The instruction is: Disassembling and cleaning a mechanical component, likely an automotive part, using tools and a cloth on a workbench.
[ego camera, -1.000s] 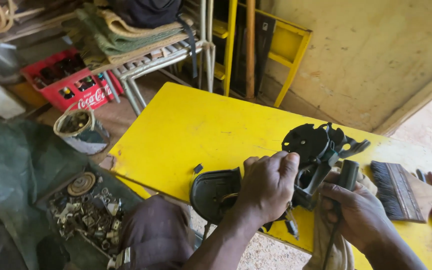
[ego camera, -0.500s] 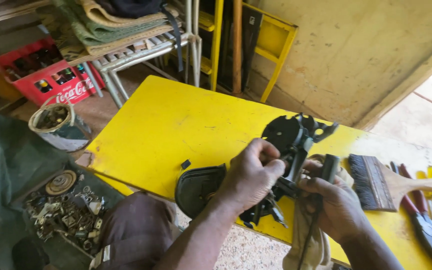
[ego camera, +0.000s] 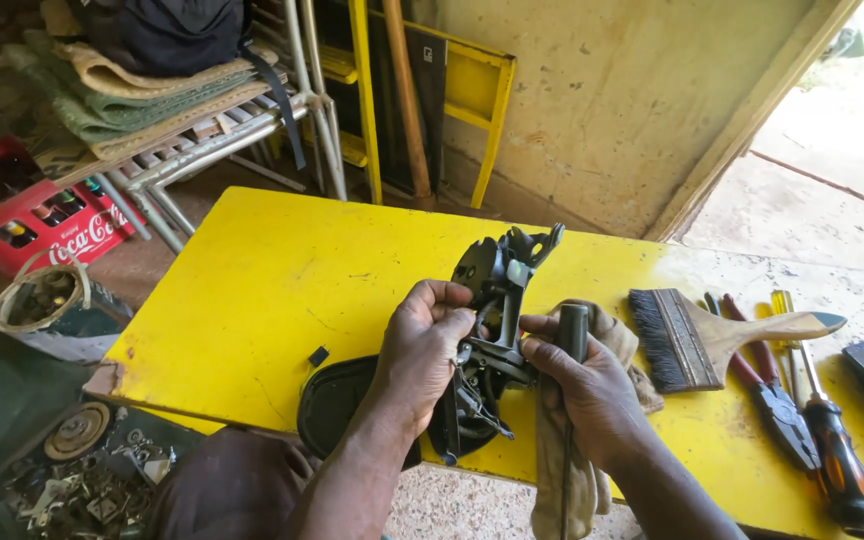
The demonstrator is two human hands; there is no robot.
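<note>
In the head view, the left hand (ego camera: 422, 345) is closed around a black mechanical assembly (ego camera: 492, 330), a frame of plastic and metal with brackets and thin wires, held upright over the near edge of the yellow bench (ego camera: 252, 290). The right hand (ego camera: 592, 390) grips a dark cylindrical handle (ego camera: 572, 335) together with a grey rag (ego camera: 567, 470), pressed against the right side of the assembly. Both hands are therefore full, fingers wrapped tight.

The assembly's lower end overlaps a black oval cover (ego camera: 337, 405) lying flat at the bench edge, and a small black loose piece (ego camera: 318, 356) sits just beside that cover.

The risks, as I judge them:
- The assembly hangs partly over the bench edge; if the left grip slackens, it may fall to the ground, where a tray of scrap metal parts (ego camera: 82, 480) lies.
- The thin wires at the bottom of the assembly could snag on the fingers or the rag and bend.
- The rag could catch in the brackets when the handle moves.
- The small loose piece is near the edge and could be knocked off by a wrist.

To the right, well apart from the hands, lie a flat paintbrush (ego camera: 702, 340), pliers (ego camera: 772, 400) and a screwdriver (ego camera: 837, 455).
</note>
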